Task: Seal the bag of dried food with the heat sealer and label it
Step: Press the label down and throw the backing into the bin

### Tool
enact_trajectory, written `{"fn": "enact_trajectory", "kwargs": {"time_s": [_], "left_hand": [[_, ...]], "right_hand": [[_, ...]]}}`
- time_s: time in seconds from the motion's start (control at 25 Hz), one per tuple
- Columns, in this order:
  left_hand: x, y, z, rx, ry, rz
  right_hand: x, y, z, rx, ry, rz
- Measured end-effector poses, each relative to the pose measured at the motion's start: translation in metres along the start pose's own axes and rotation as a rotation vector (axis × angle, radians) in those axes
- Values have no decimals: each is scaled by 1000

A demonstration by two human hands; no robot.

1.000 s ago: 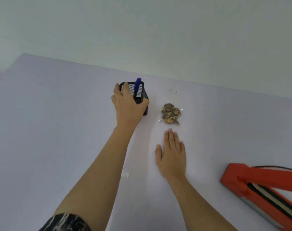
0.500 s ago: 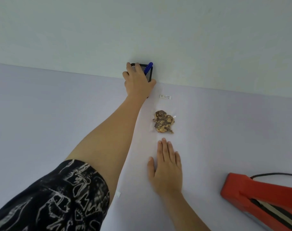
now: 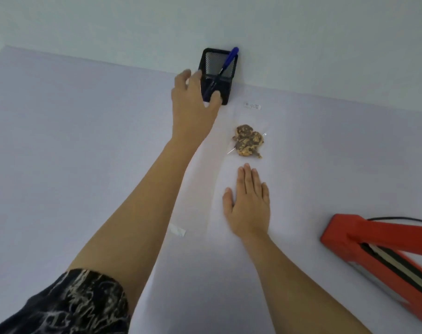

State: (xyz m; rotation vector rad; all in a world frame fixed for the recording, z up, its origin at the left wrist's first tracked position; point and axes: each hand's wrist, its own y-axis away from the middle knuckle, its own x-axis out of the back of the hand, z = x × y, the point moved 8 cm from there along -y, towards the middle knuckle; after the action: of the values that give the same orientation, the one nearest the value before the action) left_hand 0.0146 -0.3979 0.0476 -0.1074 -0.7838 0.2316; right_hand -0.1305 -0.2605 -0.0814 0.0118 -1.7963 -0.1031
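A clear bag of brown dried food (image 3: 248,140) lies flat on the white table (image 3: 60,141), with a small white label (image 3: 252,106) near its far end. My right hand (image 3: 248,203) rests flat and open on the table just below the food. My left hand (image 3: 193,104) is stretched far forward, fingers spread, right beside a black mesh pen holder (image 3: 225,92) that stands against the wall with a blue pen (image 3: 227,63) in it. The hand holds nothing. The red heat sealer (image 3: 378,244) lies at the right edge, its arm raised.
A small white strip of paper (image 3: 178,230) lies on the table beside my left forearm. The sealer's black cord (image 3: 403,219) runs off to the right. The wall stands directly behind the pen holder.
My left hand pushed the pen holder back to the wall, then let go of it and opened. My right hand stayed flat. The view shifted forward.
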Motion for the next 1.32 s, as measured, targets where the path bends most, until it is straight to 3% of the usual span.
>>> {"fn": "enact_trajectory", "kwargs": {"time_s": [0.16,0.28,0.52,0.76,0.96,1.16,1.32], "left_hand": [[17,124,-80,179,-99,-229],[37,196,-117,347,-173,-261],[32,232,-116,410,-231,-189],[31,233,-121,592,-95,-75],[32,235,-117,620,-43,-19],[61,265,-121,810,275,100],[132,321,-132,798,520,247]], "right_hand": [[-1,2,-1,12,6,-11],[-1,3,-2,9,-5,-8],[-1,5,-5,21,-4,4],[0,4,-5,27,-10,40],[-6,4,-7,36,10,23],[4,15,-28,83,30,3],[16,99,-104,128,-323,73]]}}
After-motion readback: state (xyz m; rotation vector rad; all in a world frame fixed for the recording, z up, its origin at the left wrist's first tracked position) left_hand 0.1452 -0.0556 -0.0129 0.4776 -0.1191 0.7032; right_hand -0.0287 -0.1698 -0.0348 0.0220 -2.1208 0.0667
